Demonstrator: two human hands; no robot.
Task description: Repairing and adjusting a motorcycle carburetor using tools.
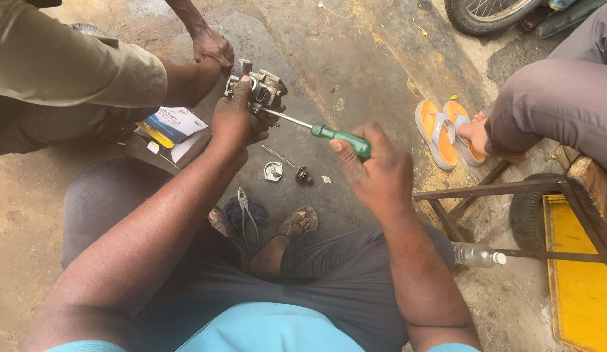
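While partly hidden by the left hand (pixel 233 120), carburetor (pixel 264 91); right hand (pixel 376 171) grip closed on screwdriver (pixel 329 135).

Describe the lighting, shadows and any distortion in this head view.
Head view: soft daylight, no harsh glare; dim shadow under the left hand holding the metal carburetor; right hand and green-handled screwdriver sharp; wide-angle lens stretches the forearms at the lower edge; concrete floor evenly lit.

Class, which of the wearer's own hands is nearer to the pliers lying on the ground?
Left. The left hand, holding the metal engine part, is above the pliers; the right hand, gripping the green-handled screwdriver, is farther right.
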